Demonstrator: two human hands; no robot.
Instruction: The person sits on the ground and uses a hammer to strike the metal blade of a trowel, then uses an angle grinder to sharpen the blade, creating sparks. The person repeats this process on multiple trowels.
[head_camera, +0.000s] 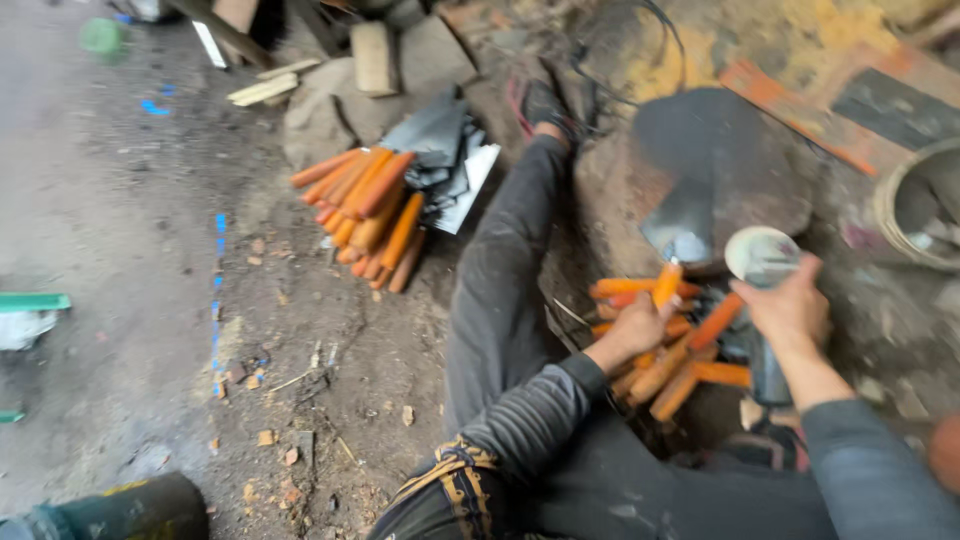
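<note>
Left hand (640, 325) fingers grip an orange-handled blade (680, 240); right hand (790, 305) fingers wrap the angle grinder (765, 300). Stack (370, 215) apparently done, handled pile (670, 370) apparently remaining.

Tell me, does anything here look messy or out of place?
Yes. Orange-handled blades lie heaped loose on the dirt ground, with wood scraps and chips scattered about. The right hand holds an angle grinder just beside the left hand.
</note>
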